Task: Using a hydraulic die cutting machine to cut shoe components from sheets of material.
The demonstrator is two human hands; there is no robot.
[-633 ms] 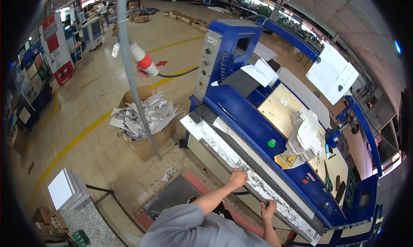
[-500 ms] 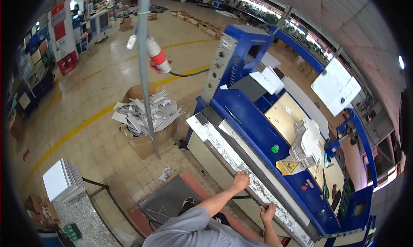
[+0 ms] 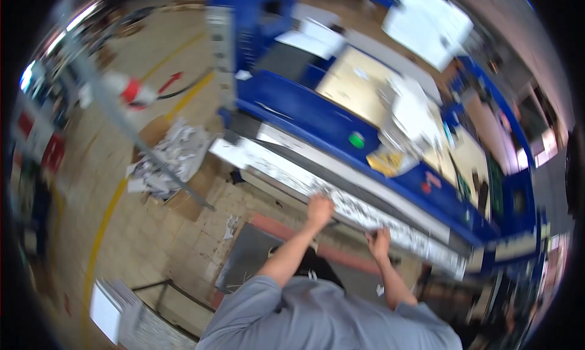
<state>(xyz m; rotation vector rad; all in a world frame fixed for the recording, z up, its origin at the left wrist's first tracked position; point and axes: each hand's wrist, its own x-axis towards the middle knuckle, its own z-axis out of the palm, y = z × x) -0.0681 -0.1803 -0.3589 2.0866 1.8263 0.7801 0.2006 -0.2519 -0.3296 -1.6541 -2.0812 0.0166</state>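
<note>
Both of the person's hands are up at the front edge of a big blue machine (image 3: 304, 100) that runs from 11 o'clock down to 4 o'clock across the view. The left hand (image 3: 320, 208), just right of centre, rests fist-like on the long speckled grey-and-white strip (image 3: 341, 197) that forms the machine's front ledge; its fingers look curled in, but the blur keeps me from telling whether they clasp anything. The right hand (image 3: 379, 241), toward 4 o'clock from the left one and a little nearer the body, lies with fingers on the lower rim of the same strip; whether it grips or merely presses I cannot tell. The strip itself stretches from about 9 o'clock of the left hand down past the right hand toward 4 o'clock. Behind it on the blue body sits 1 round green button (image 3: 356, 140), at 1 o'clock from the left hand, with a yellow paper (image 3: 385, 161) just beside it. Farther back, at 12 to 1 o'clock, a tan bed (image 3: 359, 85) carries a heap of white sheets (image 3: 411, 106). On the floor at 9 o'clock, a cardboard box of white scraps (image 3: 173, 158) stands well apart from the hands. A dark mat (image 3: 250, 258) lies below the left forearm, and the grey shirt (image 3: 323, 319) fills 6 o'clock.
</note>
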